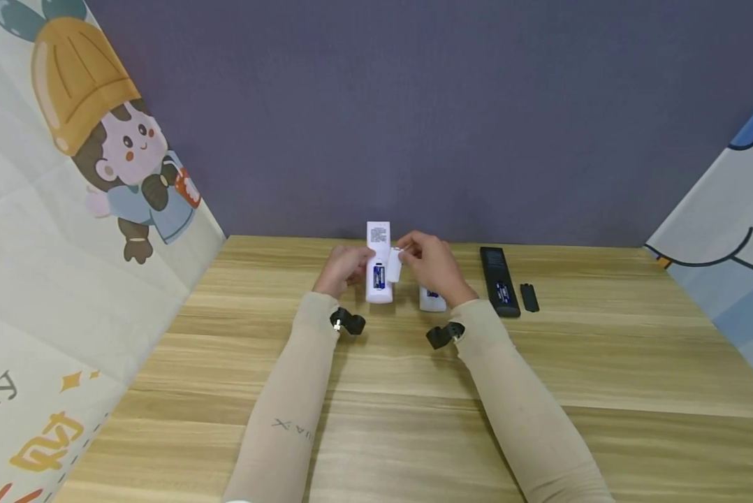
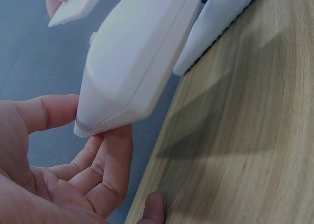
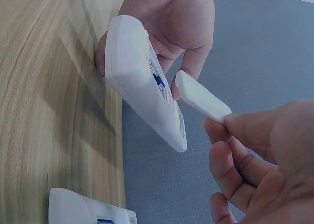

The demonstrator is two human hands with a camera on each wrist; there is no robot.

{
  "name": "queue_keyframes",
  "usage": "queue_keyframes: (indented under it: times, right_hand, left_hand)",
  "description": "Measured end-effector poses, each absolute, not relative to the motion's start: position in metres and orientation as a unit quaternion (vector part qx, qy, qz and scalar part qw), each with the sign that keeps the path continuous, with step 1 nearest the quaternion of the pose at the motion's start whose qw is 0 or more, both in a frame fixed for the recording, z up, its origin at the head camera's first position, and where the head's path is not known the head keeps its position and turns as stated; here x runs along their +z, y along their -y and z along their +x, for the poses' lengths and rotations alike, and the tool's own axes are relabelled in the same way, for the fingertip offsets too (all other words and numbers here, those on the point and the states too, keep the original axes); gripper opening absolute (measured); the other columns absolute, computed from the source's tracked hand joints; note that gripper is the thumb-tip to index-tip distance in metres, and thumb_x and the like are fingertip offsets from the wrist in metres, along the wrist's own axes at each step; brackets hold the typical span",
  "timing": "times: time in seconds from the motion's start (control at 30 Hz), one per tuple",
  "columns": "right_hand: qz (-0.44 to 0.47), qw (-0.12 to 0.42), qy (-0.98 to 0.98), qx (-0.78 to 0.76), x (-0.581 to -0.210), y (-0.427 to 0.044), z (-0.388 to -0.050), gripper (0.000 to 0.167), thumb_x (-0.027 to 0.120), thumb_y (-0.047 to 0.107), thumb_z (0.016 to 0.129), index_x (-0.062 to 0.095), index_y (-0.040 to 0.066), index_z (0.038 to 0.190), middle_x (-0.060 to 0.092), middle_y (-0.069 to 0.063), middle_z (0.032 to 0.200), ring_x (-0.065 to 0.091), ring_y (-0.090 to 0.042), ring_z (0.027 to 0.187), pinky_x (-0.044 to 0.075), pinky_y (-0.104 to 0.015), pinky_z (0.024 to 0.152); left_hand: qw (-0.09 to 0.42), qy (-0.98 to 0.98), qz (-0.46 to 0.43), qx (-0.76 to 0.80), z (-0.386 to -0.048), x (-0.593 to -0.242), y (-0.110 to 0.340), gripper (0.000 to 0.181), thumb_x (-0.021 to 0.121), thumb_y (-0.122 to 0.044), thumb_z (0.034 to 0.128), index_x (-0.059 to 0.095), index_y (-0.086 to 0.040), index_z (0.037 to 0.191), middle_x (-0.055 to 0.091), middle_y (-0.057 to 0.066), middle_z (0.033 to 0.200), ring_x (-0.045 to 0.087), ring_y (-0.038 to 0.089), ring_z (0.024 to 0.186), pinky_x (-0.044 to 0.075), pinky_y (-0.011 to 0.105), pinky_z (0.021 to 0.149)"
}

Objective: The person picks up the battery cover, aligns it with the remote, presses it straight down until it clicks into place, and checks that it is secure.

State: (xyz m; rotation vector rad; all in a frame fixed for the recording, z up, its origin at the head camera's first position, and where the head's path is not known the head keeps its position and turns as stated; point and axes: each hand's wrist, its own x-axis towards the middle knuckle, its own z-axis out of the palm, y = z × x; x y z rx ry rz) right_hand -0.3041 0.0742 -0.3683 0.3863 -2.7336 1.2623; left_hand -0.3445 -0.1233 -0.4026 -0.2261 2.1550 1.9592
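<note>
A white remote control is held above the table, its back turned up and blue batteries showing in its open compartment. My left hand grips it by the side, thumb on one face and fingers beneath, as the left wrist view shows. Between thumb and fingertips my right hand pinches a white battery cover, just right of the compartment and apart from it in the right wrist view. Partly hidden under the right hand, a second white remote lies on the table with a blue battery visible.
To the right lies a black remote with blue batteries exposed, and beside it a black battery cover. The wooden table ends at a dark upright panel. Printed cloth hangs along the left side.
</note>
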Motion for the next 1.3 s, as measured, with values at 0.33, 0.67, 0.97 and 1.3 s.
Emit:
queue_keyframes:
  times: [0.33,0.67,0.97,1.3]
  right_hand:
    - [0.129,0.063,0.892,0.429,-0.371,-0.071,-0.306,0.014,0.066,0.014,0.1,0.068,0.01,0.113,0.073,-0.009,0.097,0.066,-0.023,0.089,0.051,-0.036,0.076]
    - [0.128,0.061,0.886,0.441,-0.374,-0.069,-0.305,0.011,0.069,0.015,0.098,0.067,0.01,0.109,0.074,-0.009,0.098,0.067,-0.023,0.09,0.052,-0.036,0.077]
    - [0.127,0.063,0.88,0.453,-0.375,-0.066,-0.306,0.011,0.07,0.014,0.097,0.067,0.008,0.106,0.074,-0.011,0.098,0.067,-0.025,0.091,0.053,-0.038,0.081]
    - [0.127,0.055,0.882,0.45,-0.376,-0.062,-0.305,0.01,0.069,0.014,0.098,0.067,0.009,0.106,0.074,-0.01,0.099,0.067,-0.024,0.093,0.053,-0.039,0.085]
  left_hand:
    - [0.105,-0.732,-0.073,0.669,-0.347,-0.402,0.122,0.024,0.068,-0.017,0.0926,0.073,0.0,0.108,0.065,-0.002,0.068,0.046,0.011,0.055,0.033,0.028,0.057]
    - [0.106,-0.734,-0.075,0.666,-0.347,-0.402,0.122,0.023,0.068,-0.018,0.0922,0.073,-0.001,0.108,0.07,0.0,0.077,0.052,0.012,0.06,0.034,0.027,0.059]
    - [0.106,-0.738,-0.074,0.662,-0.346,-0.402,0.122,0.022,0.068,-0.018,0.0921,0.073,-0.001,0.106,0.07,0.001,0.078,0.048,0.012,0.059,0.032,0.027,0.057]
    - [0.111,-0.738,-0.071,0.662,-0.344,-0.401,0.124,0.024,0.068,-0.019,0.0929,0.073,-0.001,0.108,0.073,0.005,0.085,0.049,0.012,0.061,0.032,0.027,0.058]
